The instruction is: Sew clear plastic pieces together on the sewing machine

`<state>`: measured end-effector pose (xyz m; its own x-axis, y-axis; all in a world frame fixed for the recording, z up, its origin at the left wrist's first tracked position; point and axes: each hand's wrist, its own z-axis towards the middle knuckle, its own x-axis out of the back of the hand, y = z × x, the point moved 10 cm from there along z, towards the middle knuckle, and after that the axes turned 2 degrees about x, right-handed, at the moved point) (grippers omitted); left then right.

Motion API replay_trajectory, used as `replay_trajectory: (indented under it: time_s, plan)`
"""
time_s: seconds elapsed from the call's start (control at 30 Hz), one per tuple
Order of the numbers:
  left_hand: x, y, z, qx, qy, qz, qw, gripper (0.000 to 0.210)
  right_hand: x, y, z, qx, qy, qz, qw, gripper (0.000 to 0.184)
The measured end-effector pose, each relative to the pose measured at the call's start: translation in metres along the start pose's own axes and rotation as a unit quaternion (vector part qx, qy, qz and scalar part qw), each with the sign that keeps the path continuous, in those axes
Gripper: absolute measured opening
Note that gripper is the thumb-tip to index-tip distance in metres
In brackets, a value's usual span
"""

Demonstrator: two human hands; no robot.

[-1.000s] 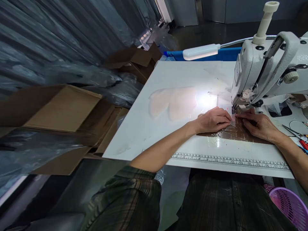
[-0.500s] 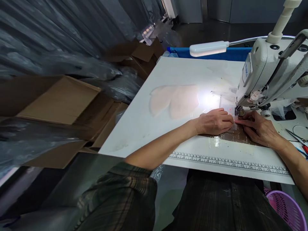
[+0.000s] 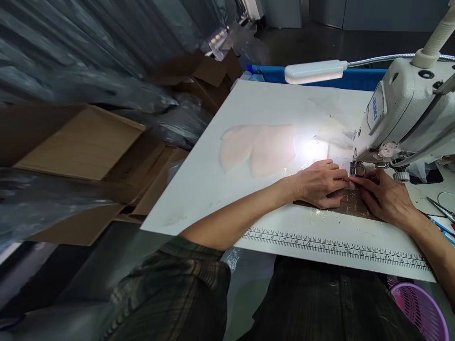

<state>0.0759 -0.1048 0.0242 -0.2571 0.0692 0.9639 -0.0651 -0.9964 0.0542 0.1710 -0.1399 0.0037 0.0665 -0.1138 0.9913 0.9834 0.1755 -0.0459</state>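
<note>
A white sewing machine (image 3: 398, 109) stands at the right, its presser foot (image 3: 356, 169) low over the work. Just in front of the foot, my left hand (image 3: 322, 183) has its fingers bent and pinched at a small pale, see-through piece of fabric (image 3: 350, 186). The right hand (image 3: 386, 195) meets it from the other side, index finger pointing to the same piece and thumb tucked below. Their fingertips almost touch and cover most of the fabric. Beneath both hands lies a shiny brown strip (image 3: 350, 204) on the table.
Pale pink fabric pieces (image 3: 261, 149) lie on the white table (image 3: 199, 189), left of the hands. A ruler strip (image 3: 334, 247) runs along the front edge. Scissors (image 3: 441, 208) rest at right. A lamp (image 3: 316, 72) hangs behind, cardboard boxes (image 3: 81, 142) stand left, a purple basket (image 3: 421, 310) below.
The view has shifted slightly, so the machine appears further right. Both hands stay at the presser foot; the left hand's thumb now shows more below its bent fingers.
</note>
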Motion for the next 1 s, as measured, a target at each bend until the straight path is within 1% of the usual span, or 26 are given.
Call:
replay_trajectory:
  time_s: [0.13,0.23,0.4,0.5,0.57,0.63,0.73,0.8,0.9,1.0]
  plan:
    - [-0.001,-0.001,-0.002,0.006,0.009,0.013,1.0,0.03,0.005,-0.005,-0.004,0.033,0.019,0.029,0.999,0.046]
    - [-0.001,-0.002,-0.003,0.013,0.017,0.02,1.0,0.032,0.006,-0.005,-0.004,0.027,0.021,0.032,0.999,0.045]
    - [-0.003,-0.007,-0.003,0.033,0.014,0.032,0.999,0.035,0.005,-0.007,-0.002,0.02,0.017,0.022,0.999,0.043]
    - [-0.003,-0.009,-0.002,0.036,0.008,0.036,0.999,0.04,0.007,-0.006,-0.002,0.017,0.024,0.039,0.999,0.043]
    - [-0.004,-0.01,-0.002,0.038,-0.001,0.038,0.999,0.042,0.009,-0.002,-0.003,0.004,0.026,0.077,0.997,0.042]
    - [-0.005,-0.012,-0.002,0.04,-0.01,0.042,0.998,0.043,0.012,0.004,-0.004,-0.015,0.02,0.138,0.99,0.042]
    - [-0.005,-0.013,-0.001,0.036,-0.016,0.048,0.998,0.045,0.017,0.014,-0.003,-0.044,0.023,0.235,0.971,0.04]
    - [-0.005,-0.013,0.0,0.033,-0.021,0.052,0.998,0.048,0.019,0.02,-0.003,-0.066,0.033,0.276,0.958,0.039]
    - [-0.005,-0.015,0.001,0.035,-0.03,0.057,0.997,0.051,0.014,0.029,-0.005,-0.107,0.027,0.295,0.949,0.04]
    - [-0.005,-0.017,0.003,0.042,-0.038,0.062,0.996,0.054,0.009,0.038,-0.009,-0.143,0.026,0.278,0.949,0.043]
